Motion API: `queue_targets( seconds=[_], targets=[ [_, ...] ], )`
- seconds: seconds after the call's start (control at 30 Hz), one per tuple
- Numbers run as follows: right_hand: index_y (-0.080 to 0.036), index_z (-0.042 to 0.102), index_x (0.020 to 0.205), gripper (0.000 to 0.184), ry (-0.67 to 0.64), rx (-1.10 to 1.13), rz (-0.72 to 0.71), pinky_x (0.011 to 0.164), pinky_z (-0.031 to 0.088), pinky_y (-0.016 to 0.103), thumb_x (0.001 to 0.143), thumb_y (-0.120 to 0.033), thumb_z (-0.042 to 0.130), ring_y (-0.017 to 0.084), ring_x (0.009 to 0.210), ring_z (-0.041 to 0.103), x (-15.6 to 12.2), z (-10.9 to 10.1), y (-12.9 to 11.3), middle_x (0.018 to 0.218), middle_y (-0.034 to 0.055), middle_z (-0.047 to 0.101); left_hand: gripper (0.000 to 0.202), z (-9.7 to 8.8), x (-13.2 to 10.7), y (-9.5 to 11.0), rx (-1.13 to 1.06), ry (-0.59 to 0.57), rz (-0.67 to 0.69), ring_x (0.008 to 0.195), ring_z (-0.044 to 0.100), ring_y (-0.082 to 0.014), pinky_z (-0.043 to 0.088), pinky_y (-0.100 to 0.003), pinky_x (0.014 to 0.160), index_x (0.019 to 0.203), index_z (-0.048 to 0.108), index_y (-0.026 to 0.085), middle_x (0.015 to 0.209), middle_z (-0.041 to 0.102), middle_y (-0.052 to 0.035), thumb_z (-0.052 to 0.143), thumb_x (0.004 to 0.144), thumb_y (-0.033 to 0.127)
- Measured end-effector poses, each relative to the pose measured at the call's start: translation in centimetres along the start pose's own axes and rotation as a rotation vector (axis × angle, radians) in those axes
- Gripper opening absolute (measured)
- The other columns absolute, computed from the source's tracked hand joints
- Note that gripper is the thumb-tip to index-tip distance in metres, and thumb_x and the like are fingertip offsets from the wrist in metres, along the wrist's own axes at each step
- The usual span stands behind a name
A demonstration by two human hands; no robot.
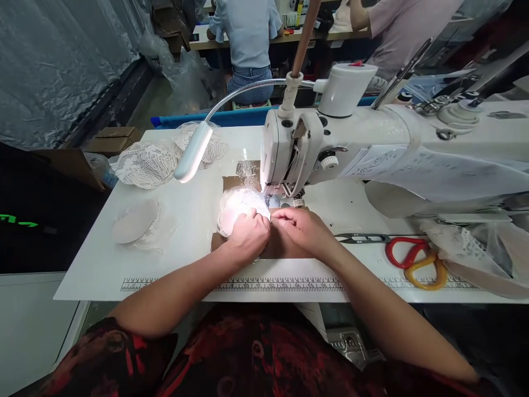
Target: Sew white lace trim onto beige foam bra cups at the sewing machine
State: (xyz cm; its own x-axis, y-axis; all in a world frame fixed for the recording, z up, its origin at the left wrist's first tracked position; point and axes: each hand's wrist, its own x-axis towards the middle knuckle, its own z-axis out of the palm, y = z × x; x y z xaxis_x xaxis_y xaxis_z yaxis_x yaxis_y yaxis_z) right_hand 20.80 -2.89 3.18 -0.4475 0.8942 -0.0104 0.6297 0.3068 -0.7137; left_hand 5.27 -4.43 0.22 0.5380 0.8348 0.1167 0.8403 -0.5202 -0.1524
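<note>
Under the lamp's glare lies a pale bra cup with lace edging [230,211], left of the needle area of a white sewing machine [285,149]. My left hand [250,231] is closed on the cup's right edge, its fingers curled over the fabric. Close beside it, my right hand [301,227] pinches at the same edge with thumb and forefinger. Anything finer between those fingertips is too small to make out. Brown tape or board [285,245] covers the table surface beneath both hands.
Lace pieces [145,164] lie at the back left, with a cup and lace [135,221] nearer. Scissors with red and yellow handles [407,253] rest at right beside pale fabric [475,248]. A bendable lamp [194,151] arches overhead. Along the front edge runs a printed ruler [285,284].
</note>
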Motion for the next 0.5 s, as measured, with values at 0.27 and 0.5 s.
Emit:
queue_targets(
  seconds=[0.27, 0.5],
  targets=[
    [-0.018, 0.066, 0.094, 0.025, -0.083, -0.490, -0.132, 0.063, 0.034, 0.027, 0.085, -0.011, 0.045, 0.017, 0.080, 0.051, -0.4, 2.2, 0.3, 0.090, 0.0060, 0.060, 0.033, -4.2, -1.7, -1.9, -0.448, -0.190, 0.070, 0.064, 0.056, -0.0172, 0.045, -0.031, 0.065, 0.070, 0.062, 0.014, 0.066, 0.061, -0.0059, 0.043, 0.092, 0.028],
    [-0.019, 0.063, 0.109, 0.034, -0.040, -0.674, -0.120, 0.069, 0.038, 0.030, 0.089, -0.009, 0.038, 0.020, 0.085, 0.049, -0.4, 2.7, 0.1, 0.097, 0.0084, 0.060, 0.028, -1.6, -1.5, -3.8, -0.596, 0.059, 0.032, 0.092, 0.061, -0.0221, 0.049, -0.036, 0.081, 0.105, 0.065, 0.014, 0.115, 0.064, -0.0126, 0.042, 0.094, 0.025]
  ],
)
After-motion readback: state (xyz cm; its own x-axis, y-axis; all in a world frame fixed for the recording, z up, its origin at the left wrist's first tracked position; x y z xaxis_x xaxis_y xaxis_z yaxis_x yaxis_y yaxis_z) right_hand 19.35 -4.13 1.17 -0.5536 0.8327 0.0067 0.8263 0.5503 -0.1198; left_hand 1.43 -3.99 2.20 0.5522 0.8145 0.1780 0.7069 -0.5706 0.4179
